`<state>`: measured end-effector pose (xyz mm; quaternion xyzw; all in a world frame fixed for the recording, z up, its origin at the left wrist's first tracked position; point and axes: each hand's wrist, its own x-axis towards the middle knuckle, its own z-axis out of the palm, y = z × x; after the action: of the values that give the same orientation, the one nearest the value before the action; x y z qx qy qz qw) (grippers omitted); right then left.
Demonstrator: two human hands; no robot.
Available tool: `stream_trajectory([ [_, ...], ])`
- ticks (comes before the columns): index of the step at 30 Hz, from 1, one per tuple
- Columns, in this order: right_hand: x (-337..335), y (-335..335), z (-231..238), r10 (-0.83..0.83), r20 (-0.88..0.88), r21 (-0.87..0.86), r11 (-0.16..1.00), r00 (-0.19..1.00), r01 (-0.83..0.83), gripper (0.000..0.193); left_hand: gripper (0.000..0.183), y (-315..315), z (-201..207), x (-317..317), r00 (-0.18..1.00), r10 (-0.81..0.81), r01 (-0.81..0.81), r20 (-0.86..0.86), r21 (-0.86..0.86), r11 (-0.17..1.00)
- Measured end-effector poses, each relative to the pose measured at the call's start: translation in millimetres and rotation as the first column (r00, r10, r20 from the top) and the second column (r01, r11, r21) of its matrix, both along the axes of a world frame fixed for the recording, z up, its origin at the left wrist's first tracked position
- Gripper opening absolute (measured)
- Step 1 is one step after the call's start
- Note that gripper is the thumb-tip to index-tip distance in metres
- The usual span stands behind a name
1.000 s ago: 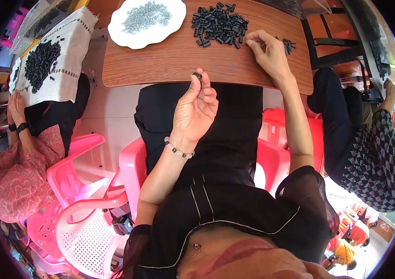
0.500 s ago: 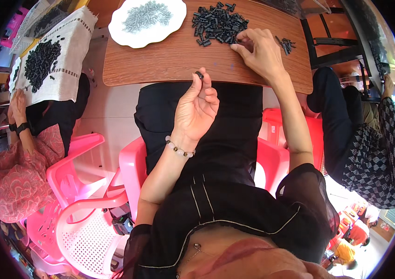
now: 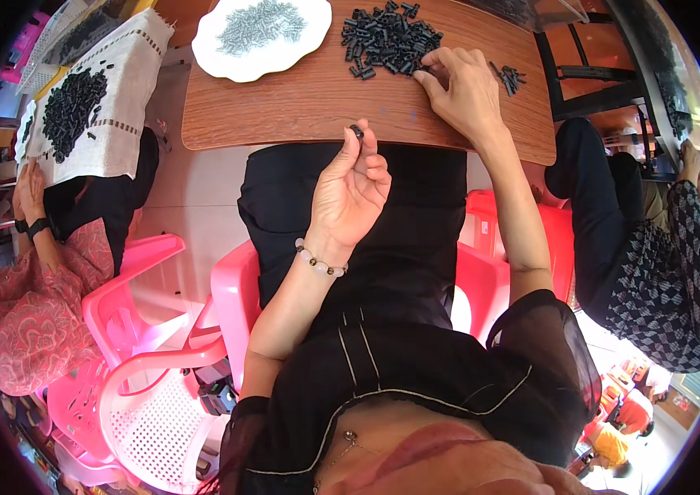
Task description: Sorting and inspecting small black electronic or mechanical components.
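Note:
My left hand (image 3: 354, 186), palm up in front of the table's near edge, pinches a small black cylindrical part (image 3: 356, 132) between thumb and fingertips. On the wooden table (image 3: 300, 111) my right hand (image 3: 465, 91) has its thumb and fingers at the right side of a pile of small black parts (image 3: 387, 41). Its fingertips are bent close together; whatever is between them is hidden. To the right of that hand lies a smaller group of dark slim parts (image 3: 509, 78). A white scalloped plate (image 3: 218, 66) at the far left of the table holds many small clear or silvery pieces.
At the left, a person's hands (image 3: 32, 194) rest by a cloth-covered surface (image 3: 123, 107) bearing another black pile (image 3: 75, 111). Another person (image 3: 663, 272) sits at the right beside a dark frame (image 3: 597, 74). Pink plastic chairs (image 3: 152, 363) stand behind on the left.
My right hand has shifted very slightly right and stays by the pile's edge. My left hand still holds the black part, moved only a little to the right.

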<state>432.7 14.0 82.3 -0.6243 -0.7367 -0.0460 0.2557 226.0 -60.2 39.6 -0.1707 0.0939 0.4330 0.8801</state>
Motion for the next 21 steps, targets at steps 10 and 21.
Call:
stream_trajectory([
  [10, -1, 8, -7, -0.036, 0.051, 0.026, 0.999, 0.998, 0.034, 0.012, 0.023, 0, -3, 0, 0.999, -0.009, 0.009, 0.045, -0.010, 1.000],
  [21, -4, 9, -9, -0.027, 0.056, 0.086, 0.996, 0.998, 0.022, 0.011, 0.024, 0, -5, 0, 0.999, -0.010, 0.010, 0.044, 0.005, 1.000],
])
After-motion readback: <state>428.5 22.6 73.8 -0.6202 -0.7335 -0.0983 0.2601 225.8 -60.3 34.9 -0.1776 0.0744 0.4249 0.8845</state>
